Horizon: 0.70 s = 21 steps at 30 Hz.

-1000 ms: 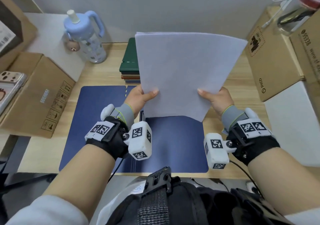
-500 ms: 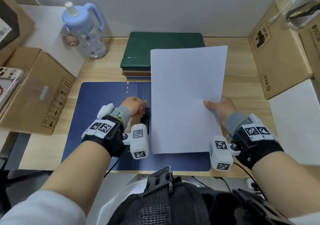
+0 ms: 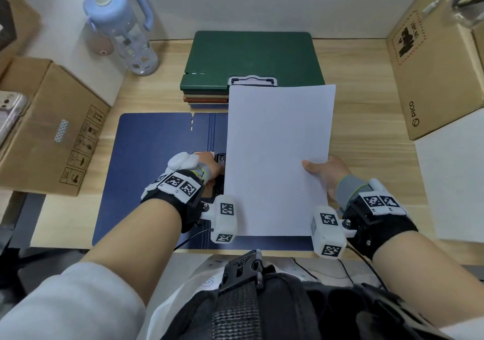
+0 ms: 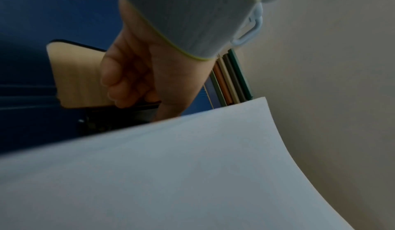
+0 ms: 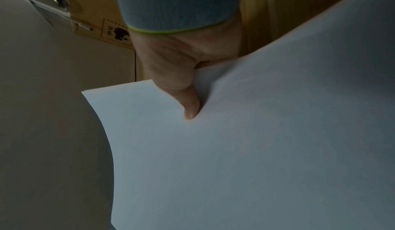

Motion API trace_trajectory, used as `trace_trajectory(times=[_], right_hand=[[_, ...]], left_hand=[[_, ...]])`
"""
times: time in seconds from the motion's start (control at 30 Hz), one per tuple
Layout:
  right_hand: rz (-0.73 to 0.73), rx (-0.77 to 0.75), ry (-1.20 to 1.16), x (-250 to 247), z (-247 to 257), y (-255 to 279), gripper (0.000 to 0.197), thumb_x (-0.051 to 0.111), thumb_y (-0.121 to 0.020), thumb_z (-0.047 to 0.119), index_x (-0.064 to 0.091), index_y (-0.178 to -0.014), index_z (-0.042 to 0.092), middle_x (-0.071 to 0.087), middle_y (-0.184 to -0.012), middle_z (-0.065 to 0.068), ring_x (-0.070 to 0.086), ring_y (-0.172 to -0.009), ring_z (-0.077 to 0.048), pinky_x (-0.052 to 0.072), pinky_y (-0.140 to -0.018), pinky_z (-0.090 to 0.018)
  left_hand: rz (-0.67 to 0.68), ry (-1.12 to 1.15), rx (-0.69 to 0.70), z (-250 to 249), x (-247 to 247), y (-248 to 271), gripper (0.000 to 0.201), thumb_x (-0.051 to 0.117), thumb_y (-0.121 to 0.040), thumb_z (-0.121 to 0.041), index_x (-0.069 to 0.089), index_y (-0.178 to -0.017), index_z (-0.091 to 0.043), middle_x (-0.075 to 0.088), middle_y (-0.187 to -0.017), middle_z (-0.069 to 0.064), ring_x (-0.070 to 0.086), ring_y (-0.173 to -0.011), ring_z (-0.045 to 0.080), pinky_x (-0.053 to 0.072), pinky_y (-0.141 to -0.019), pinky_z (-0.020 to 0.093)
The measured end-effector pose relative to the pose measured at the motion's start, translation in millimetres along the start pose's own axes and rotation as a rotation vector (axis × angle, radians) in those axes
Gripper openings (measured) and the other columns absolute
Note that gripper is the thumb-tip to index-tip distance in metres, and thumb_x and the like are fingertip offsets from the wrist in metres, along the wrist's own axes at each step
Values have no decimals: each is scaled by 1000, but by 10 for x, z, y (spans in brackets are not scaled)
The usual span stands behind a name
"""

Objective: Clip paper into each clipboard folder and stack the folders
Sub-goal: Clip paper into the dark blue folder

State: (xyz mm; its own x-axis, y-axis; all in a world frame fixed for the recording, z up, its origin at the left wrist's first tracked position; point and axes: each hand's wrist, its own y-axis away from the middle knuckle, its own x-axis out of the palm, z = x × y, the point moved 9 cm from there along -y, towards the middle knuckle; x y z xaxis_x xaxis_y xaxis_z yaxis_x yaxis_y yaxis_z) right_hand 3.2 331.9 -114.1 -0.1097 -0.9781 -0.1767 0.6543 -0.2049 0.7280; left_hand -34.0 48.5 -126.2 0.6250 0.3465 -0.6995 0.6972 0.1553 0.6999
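A navy blue clipboard folder (image 3: 157, 169) lies open on the wooden desk. My right hand (image 3: 322, 172) pinches a white sheet of paper (image 3: 277, 156) at its right edge, thumb on top (image 5: 190, 105), and holds it over the folder's right half. My left hand (image 3: 207, 164) is at the folder's black clip (image 3: 221, 159) by the paper's left edge, fingers (image 4: 119, 85) curled onto the clip (image 4: 102, 123). The paper (image 4: 171, 174) hides the thumb tip. Behind stands a stack of closed folders, a green one (image 3: 248, 57) on top with a metal clip (image 3: 252, 80).
A blue drinking bottle (image 3: 125, 31) stands at the back left. Cardboard boxes flank the desk on the left (image 3: 52, 130) and right (image 3: 434, 72). A phone (image 3: 10, 114) lies on the left box. A white surface (image 3: 455, 177) adjoins the desk at right.
The paper, held upright by both hands a second ago, came down flat over the folder's right half. My left hand let go of it and moved onto the black clip.
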Motion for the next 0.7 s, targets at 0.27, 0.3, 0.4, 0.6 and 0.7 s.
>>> trace_trajectory(times=[0.27,0.3,0.4,0.6,0.7], right_hand=[[4,21,92,112,-84,-23,35,67,-85,11,60,-117,-1,64,-116,-18,60,-90,-27,50,-91,-43],[1,28,112,102,-100,-24,36,68,-85,12,60,-118,-1,64,-116,-17,60,-92,-27,49,-93,-44],[-5,37,141,84,-144,-27,37,67,-86,13,59,-119,-1,64,-117,-18,60,-93,-28,48,-96,-46],[-43,51,176,74,-205,-37,40,67,-86,16,58,-122,-1,63,-122,-18,61,-100,-31,48,-96,-41],[-59,53,232,90,-186,-39,42,65,-87,17,56,-124,-1,61,-126,-17,59,-114,-34,45,-97,-38]], left_hand=[[-22,-138,76,-15,88,-93,40,45,-95,-13,30,-59,-20,36,-61,-4,41,-53,12,37,-52,19],[-31,-143,88,-31,88,-91,41,46,-95,-16,29,-59,-21,36,-61,-4,40,-53,12,35,-50,19],[-33,-149,137,-40,97,-113,42,47,-95,-29,30,-59,-19,37,-60,-4,46,-67,20,36,-54,24],[106,23,241,45,156,-81,34,40,-99,-18,39,-65,-14,53,-59,1,52,-52,16,40,-38,11],[111,90,262,57,155,-66,34,36,-100,-16,36,-66,-16,52,-60,-2,51,-54,14,41,-46,16]])
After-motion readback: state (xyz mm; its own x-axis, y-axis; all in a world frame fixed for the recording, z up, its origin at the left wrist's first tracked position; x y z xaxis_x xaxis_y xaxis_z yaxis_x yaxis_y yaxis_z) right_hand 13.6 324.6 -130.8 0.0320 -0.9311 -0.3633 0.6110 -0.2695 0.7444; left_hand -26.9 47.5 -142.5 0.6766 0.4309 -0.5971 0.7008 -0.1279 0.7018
